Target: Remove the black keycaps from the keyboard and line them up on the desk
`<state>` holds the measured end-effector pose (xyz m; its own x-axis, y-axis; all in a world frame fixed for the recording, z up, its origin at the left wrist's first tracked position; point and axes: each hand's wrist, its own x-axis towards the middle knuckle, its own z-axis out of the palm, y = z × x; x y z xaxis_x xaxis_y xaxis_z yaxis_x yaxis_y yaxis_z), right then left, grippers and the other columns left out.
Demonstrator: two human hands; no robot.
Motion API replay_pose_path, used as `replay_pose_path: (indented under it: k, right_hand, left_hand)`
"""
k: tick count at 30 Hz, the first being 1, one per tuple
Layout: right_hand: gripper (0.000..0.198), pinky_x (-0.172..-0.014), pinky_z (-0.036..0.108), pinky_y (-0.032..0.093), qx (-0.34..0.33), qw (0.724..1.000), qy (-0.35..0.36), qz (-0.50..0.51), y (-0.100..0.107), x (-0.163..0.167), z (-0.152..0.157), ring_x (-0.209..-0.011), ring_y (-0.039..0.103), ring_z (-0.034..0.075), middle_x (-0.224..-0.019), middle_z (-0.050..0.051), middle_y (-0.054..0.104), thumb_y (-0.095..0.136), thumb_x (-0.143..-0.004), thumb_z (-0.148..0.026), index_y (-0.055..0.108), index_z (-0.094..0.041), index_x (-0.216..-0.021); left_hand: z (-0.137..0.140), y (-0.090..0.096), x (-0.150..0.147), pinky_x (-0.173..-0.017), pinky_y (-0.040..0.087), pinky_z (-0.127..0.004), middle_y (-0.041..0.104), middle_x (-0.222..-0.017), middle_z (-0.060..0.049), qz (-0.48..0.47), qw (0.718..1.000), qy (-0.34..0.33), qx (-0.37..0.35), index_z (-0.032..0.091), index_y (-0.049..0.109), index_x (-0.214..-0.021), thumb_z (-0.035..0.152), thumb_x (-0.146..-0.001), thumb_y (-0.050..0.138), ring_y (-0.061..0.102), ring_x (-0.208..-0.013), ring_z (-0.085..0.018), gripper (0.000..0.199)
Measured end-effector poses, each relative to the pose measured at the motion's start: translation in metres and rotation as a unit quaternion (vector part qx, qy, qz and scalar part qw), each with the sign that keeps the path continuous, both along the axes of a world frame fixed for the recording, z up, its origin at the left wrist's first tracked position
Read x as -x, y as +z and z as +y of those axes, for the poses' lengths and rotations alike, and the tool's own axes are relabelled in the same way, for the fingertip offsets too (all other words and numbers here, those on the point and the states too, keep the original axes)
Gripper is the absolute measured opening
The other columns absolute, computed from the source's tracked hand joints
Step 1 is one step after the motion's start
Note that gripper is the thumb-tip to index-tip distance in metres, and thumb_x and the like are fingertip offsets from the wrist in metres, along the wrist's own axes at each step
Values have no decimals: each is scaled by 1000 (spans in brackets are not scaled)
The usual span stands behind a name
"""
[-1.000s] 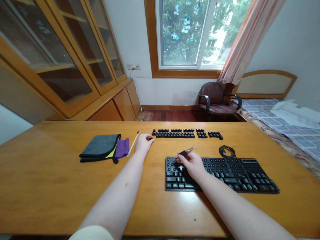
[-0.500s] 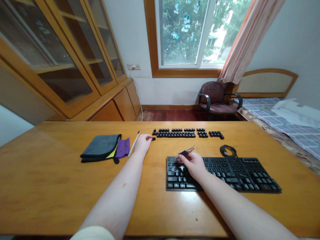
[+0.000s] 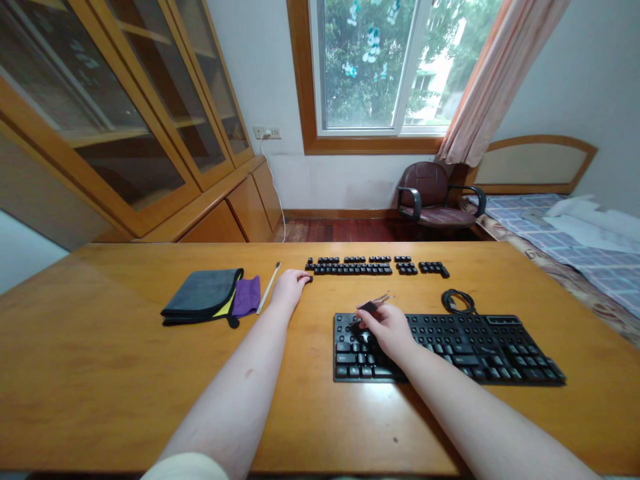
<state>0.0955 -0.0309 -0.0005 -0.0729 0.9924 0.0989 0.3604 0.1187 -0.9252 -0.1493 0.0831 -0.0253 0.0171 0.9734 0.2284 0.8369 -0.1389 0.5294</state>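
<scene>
My left hand (image 3: pixel 290 288) reaches to the front of the rows of loose black keycaps (image 3: pixel 353 269). Its fingertips pinch a small black keycap (image 3: pixel 311 279) at the tabletop, just below the left end of the nearer row. Over the left part of the black keyboard (image 3: pixel 465 361), my right hand (image 3: pixel 394 331) is closed round a keycap puller (image 3: pixel 369 307) with a black handle, its thin wires pointing up and away. Keycaps are off the keyboard's upper rows, while lower rows still carry theirs. My right hand hides some of the keys.
Left of my left hand lie a white brush (image 3: pixel 269 288), a purple cloth (image 3: pixel 247 296) and a folded grey towel (image 3: pixel 203 291). A coiled cable (image 3: pixel 457 302) rests behind the keyboard. Beyond the wooden table (image 3: pixel 100 373) stands a chair (image 3: pixel 425 190).
My left hand has shifted slightly right with the keycap, nearer the left end of the keycap row. My right hand stays over the keyboard with the puller.
</scene>
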Motion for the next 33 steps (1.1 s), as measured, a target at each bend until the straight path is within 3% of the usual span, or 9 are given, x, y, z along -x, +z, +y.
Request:
replay_pose_path:
  k: [7, 12, 15, 20, 26, 33]
  right_hand:
    - [27, -60, 29, 52, -9, 1000, 2, -8, 2, 0, -1, -61, 66, 19, -70, 6, 70, 55, -78, -40, 67, -17, -80]
    - [29, -60, 29, 52, -7, 1000, 3, -9, 1, 0, -1, -61, 67, 19, -67, 6, 69, 54, -79, -42, 67, -16, -80]
    - [29, -60, 28, 52, -8, 1000, 5, -12, 0, -1, -1, -61, 66, 19, -66, 6, 69, 54, -79, -41, 67, -15, -81]
    - [30, -58, 28, 51, -6, 1000, 7, -15, -1, -1, 0, -60, 66, 19, -64, 6, 69, 54, -79, -42, 68, -15, -80]
    - [29, -59, 28, 52, -10, 1000, 5, -10, -2, -1, 0, -60, 66, 19, -65, 5, 69, 55, -79, -42, 68, -16, -80]
    - [28, -58, 27, 50, -5, 1000, 5, -12, -2, -2, 0, -59, 66, 19, -64, 5, 69, 55, -79, -40, 68, -15, -82]
  left_hand:
    - [5, -9, -4, -81, 46, -29, 67, -89, -6, -41, 998, 39, 6, 18, 67, -89, 21, -76, 61, 62, -83, -18, 15]
    - [18, -18, 2, -76, 48, -28, 64, -104, -10, -74, 994, 78, 27, 15, 56, -109, 24, -68, 71, 63, -74, -14, 45]
    - [22, -18, 8, -71, 50, -26, 64, -104, -11, -90, 992, 80, 38, 14, 54, -111, 26, -63, 75, 62, -68, -12, 54]
    - [14, -12, 8, -71, 50, -27, 62, -101, -7, -87, 994, 68, 5, 17, 59, -106, 29, -70, 68, 61, -73, -14, 39]
    - [8, -6, 2, -91, 43, -29, 60, -97, -3, -39, 999, 10, -35, 23, 68, -90, 27, -73, 65, 57, -96, -18, 18]
    - [13, -9, 1, -89, 44, -29, 61, -92, -4, -10, 999, 7, -35, 23, 70, -85, 26, -76, 61, 58, -92, -19, 13]
